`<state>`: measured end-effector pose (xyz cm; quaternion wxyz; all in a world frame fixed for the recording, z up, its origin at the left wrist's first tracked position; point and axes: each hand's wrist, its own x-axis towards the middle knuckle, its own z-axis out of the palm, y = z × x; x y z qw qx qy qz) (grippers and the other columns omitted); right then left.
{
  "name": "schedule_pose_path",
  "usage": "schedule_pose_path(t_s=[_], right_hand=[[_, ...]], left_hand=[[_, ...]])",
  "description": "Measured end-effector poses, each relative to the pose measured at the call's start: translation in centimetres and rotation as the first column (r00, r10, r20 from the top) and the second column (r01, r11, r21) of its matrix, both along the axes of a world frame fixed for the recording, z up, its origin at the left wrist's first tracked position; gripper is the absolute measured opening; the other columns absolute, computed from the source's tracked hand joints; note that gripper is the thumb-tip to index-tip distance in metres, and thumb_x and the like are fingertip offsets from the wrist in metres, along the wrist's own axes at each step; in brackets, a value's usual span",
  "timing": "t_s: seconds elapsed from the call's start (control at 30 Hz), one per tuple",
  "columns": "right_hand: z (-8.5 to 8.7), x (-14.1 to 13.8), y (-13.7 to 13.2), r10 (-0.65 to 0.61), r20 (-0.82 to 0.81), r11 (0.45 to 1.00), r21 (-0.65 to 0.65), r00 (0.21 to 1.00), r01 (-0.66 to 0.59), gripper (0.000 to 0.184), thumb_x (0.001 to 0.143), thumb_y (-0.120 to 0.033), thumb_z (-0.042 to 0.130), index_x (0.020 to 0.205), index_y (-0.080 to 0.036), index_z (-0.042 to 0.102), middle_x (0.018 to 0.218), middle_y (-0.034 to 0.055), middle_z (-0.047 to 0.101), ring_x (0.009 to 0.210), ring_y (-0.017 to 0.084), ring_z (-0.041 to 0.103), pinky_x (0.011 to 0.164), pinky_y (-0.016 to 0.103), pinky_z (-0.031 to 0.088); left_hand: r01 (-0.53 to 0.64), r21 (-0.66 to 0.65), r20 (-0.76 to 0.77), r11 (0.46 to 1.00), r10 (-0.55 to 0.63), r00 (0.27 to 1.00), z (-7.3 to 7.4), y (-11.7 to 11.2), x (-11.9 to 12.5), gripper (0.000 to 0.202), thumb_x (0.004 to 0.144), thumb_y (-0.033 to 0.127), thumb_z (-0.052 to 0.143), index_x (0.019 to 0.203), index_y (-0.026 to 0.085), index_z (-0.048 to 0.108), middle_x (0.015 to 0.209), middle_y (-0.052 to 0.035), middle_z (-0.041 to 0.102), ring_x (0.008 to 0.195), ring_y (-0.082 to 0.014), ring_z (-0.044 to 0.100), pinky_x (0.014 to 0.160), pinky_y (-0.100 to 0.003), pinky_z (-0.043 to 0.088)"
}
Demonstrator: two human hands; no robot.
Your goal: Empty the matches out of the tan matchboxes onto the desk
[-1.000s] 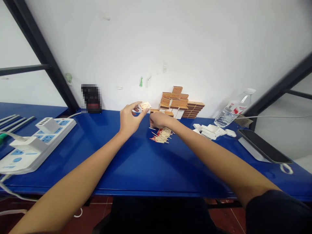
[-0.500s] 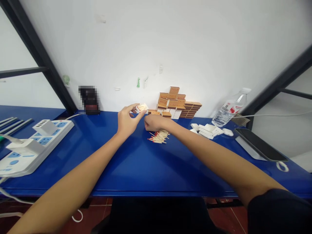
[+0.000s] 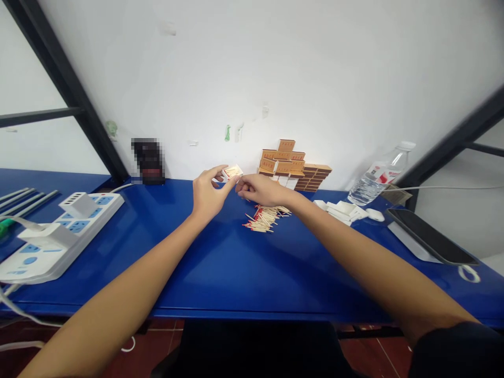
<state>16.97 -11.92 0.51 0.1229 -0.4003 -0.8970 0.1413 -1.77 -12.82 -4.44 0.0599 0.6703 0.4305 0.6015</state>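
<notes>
My left hand (image 3: 208,193) is raised over the blue table (image 3: 220,262) and pinches a small open matchbox tray (image 3: 232,171) that has matches in it. My right hand (image 3: 260,190) has its fingers pinched together right at the tray's near edge, seemingly on matches too small to make out. A loose pile of red-tipped matches (image 3: 264,218) lies on the table just below and in front of my right hand.
A stack of brown matchboxes (image 3: 293,164) leans against the white wall. Several white inner trays (image 3: 342,211) lie to the right, beside a water bottle (image 3: 377,175) and a dark tablet (image 3: 429,237). A white power strip (image 3: 55,233) sits at left.
My right hand rose from the match pile and moved up to the tray held in my left hand. My left hand stayed almost still.
</notes>
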Motion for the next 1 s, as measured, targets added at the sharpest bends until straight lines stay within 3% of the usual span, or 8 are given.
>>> schedule_pose_path(t_s=[0.1,0.27,0.4,0.53,0.67,0.8,0.9,1.0], right_hand=[[-0.8,2.0,-2.4,-0.012,-0.212,1.000,-0.009,0.977,0.010,0.021,0.096,-0.020,0.056,0.105,-0.014,0.073,0.088,0.0058,0.074,0.075,0.015,0.061,0.071,0.027,0.045],[-4.0,4.2,-6.6,-0.171,-0.437,0.977,-0.188,0.883,0.096,0.020,0.092,-0.038,0.070,0.091,-0.018,0.075,0.074,0.0022,0.070,0.062,0.014,0.054,0.058,0.027,0.039],[-6.3,5.3,-8.4,-0.083,-0.392,0.997,-0.032,0.916,0.076,0.010,0.093,-0.027,0.070,0.090,-0.021,0.077,0.083,0.0032,0.071,0.066,0.014,0.053,0.063,0.028,0.040],[-6.2,5.9,-8.5,-0.064,-0.395,0.989,0.096,0.917,0.111,0.010,0.092,-0.022,0.068,0.086,-0.020,0.075,0.088,0.0051,0.068,0.078,0.016,0.059,0.072,0.031,0.044],[-4.7,6.5,-7.2,-0.251,-0.576,0.968,-0.137,0.778,0.211,0.020,0.094,-0.039,0.067,0.092,-0.019,0.074,0.082,0.0040,0.069,0.065,0.014,0.054,0.063,0.030,0.043],[-4.2,7.1,-6.2,-0.439,-0.663,0.872,-0.478,0.606,0.107,0.041,0.092,-0.057,0.067,0.104,-0.018,0.072,0.069,-0.0009,0.060,0.054,0.011,0.045,0.051,0.026,0.035],[-4.5,7.1,-6.4,-0.472,-0.633,0.825,-0.563,0.613,0.054,0.048,0.088,-0.063,0.070,0.100,-0.017,0.074,0.056,-0.0064,0.047,0.049,0.009,0.036,0.047,0.024,0.026],[-5.1,6.9,-6.7,-0.430,-0.646,0.853,-0.519,0.630,0.050,0.046,0.086,-0.060,0.074,0.095,-0.015,0.075,0.064,-0.0019,0.058,0.052,0.009,0.044,0.049,0.025,0.031]], left_hand=[[0.004,-0.002,-0.004,1.000,-0.004,1.000,0.0,-0.1,0.1,0.037,0.086,0.038,0.081,0.118,0.020,0.077,0.099,-0.0058,0.079,0.082,-0.0169,0.069,0.069,-0.028,0.055],[0.014,-0.036,-0.027,0.999,-0.015,1.000,-0.1,-0.4,0.3,0.038,0.086,0.039,0.082,0.118,0.020,0.078,0.099,-0.0052,0.079,0.082,-0.0163,0.069,0.070,-0.028,0.055],[0.061,-0.085,-0.062,0.995,-0.066,0.996,-0.4,-0.7,0.7,0.040,0.085,0.042,0.082,0.119,0.021,0.078,0.095,-0.0044,0.079,0.080,-0.0170,0.069,0.071,-0.030,0.055],[0.144,-0.174,-0.113,0.974,-0.165,0.980,-0.7,-1.1,1.2,0.043,0.085,0.048,0.081,0.121,0.025,0.078,0.099,-0.0045,0.080,0.083,-0.0197,0.071,0.073,-0.033,0.055],[0.263,-0.286,-0.126,0.921,-0.308,0.943,-0.3,-1.7,1.6,0.045,0.084,0.047,0.082,0.123,0.025,0.077,0.106,-0.0065,0.080,0.082,-0.0203,0.070,0.073,-0.035,0.055],[0.398,-0.348,-0.167,0.849,-0.474,0.864,0.0,-2.5,2.1,0.039,0.084,0.045,0.082,0.119,0.028,0.079,0.118,-0.0061,0.078,0.093,-0.0220,0.069,0.078,-0.037,0.056],[0.472,-0.359,-0.217,0.805,-0.564,0.797,-0.1,-2.9,2.4,0.035,0.086,0.044,0.082,0.118,0.031,0.079,0.119,-0.0047,0.077,0.111,-0.0257,0.065,0.086,-0.040,0.056],[0.450,-0.338,-0.295,0.826,-0.547,0.783,-0.1,-3.2,2.5,0.044,0.084,0.049,0.083,0.123,0.031,0.076,0.121,-0.0055,0.075,0.114,-0.0273,0.063,0.091,-0.044,0.055]])
